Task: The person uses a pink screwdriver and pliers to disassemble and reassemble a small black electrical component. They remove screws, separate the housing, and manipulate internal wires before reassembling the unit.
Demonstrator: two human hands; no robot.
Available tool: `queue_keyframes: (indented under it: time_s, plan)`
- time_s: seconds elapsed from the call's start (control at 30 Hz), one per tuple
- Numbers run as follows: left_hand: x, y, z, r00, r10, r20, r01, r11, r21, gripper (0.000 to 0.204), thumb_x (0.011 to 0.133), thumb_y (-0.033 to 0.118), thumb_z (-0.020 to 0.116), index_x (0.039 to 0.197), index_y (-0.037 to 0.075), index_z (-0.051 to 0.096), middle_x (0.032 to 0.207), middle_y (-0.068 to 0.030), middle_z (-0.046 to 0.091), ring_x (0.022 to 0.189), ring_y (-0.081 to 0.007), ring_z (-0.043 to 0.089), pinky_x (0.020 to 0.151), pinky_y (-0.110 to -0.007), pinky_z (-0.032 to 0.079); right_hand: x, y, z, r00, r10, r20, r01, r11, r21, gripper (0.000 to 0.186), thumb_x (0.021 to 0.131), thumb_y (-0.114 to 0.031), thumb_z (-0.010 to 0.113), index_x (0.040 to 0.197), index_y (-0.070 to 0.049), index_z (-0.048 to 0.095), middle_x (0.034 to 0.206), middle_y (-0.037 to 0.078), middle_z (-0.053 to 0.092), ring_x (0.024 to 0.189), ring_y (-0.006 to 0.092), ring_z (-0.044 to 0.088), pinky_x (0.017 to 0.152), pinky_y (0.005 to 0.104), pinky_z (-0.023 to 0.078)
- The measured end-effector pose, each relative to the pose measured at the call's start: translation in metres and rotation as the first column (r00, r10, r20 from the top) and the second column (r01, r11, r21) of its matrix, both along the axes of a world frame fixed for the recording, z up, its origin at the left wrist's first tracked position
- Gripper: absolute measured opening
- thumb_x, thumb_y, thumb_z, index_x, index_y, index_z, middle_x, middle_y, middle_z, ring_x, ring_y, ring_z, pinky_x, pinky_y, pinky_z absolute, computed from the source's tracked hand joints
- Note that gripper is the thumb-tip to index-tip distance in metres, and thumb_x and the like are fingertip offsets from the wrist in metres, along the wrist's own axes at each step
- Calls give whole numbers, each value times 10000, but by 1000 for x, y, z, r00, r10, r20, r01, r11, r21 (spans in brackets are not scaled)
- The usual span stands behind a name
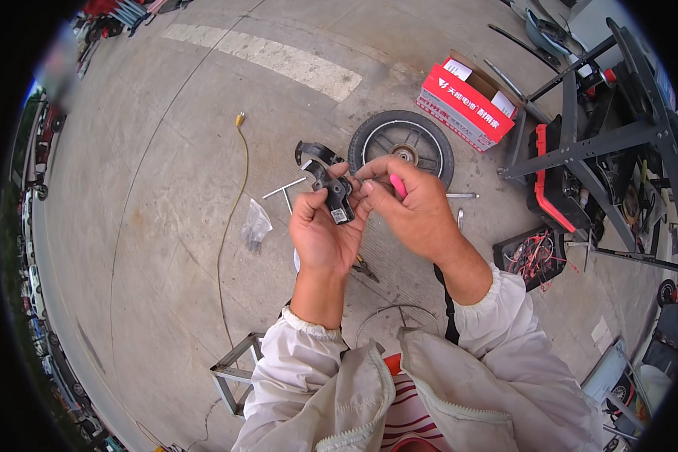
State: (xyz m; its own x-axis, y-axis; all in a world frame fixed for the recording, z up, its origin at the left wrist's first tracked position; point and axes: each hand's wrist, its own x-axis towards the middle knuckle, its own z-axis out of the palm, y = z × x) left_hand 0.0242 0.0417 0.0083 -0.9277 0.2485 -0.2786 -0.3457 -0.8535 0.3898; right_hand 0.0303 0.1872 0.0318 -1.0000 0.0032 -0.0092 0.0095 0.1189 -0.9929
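Note:
My left hand (322, 239), palm up, grips a black moulded part (337, 197) with a curved end and a small white label. A black curved band (320, 153) shows just beyond it, and I cannot tell whether the two are joined. My right hand (426, 215) is closed around a slim item with a bright pink end (398, 186), its kind unclear. The right thumb and forefinger pinch close against the black part's right side, where the fingers hide the contact. Behind both hands a spoked wheel with a black tyre (360, 142) lies flat on the concrete.
A T-handle wrench (285, 190), a clear plastic bag (257, 224) and pliers (365, 269) lie nearby. A yellow cord (237, 194) runs along the left. Rightward are a red box (467, 105), a metal rack (580, 151) and a bin of wires (535, 260). A metal frame (233, 365) stands lower left.

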Motion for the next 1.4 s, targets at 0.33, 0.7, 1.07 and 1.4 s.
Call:
queue_keyframes:
  time_s: [0.33,0.7,1.07,1.4]
  plan:
    - [2,1,-2,997,16,-79,-35,969,-246,435,936,128,371,1338,-24,435,1116,-179,640,1001,-248,652,869,-347,539,-1,-1,-3,993,42,-111,-13,969,247,225,847,-70,635,1068,-42,660,924,159,621,837,321,642,743,384,506]
    - [-4,-1,21,983,-180,-46,173,977,-125,322,1009,135,483,1257,-69,506,1146,-184,651,1060,-242,663,967,-392,541,-5,3,-1,995,-69,-78,74,995,72,206,802,-23,681,1005,-54,704,854,75,611,745,167,591,691,285,483]
    - [-6,-7,16,988,-150,-39,135,956,-260,258,967,85,588,1186,-52,578,1041,-125,675,902,-186,689,832,-286,579,-8,3,-7,998,-42,42,47,991,-122,151,835,3,649,976,2,706,837,65,619,716,114,572,645,260,462]
    - [-6,-16,16,983,-180,-31,162,938,-307,294,962,81,586,1211,-72,562,1032,-140,680,891,-200,705,817,-296,608,-9,5,-3,989,31,147,-1,979,-204,88,863,18,644,935,41,688,710,-8,605,638,49,568,585,219,459]
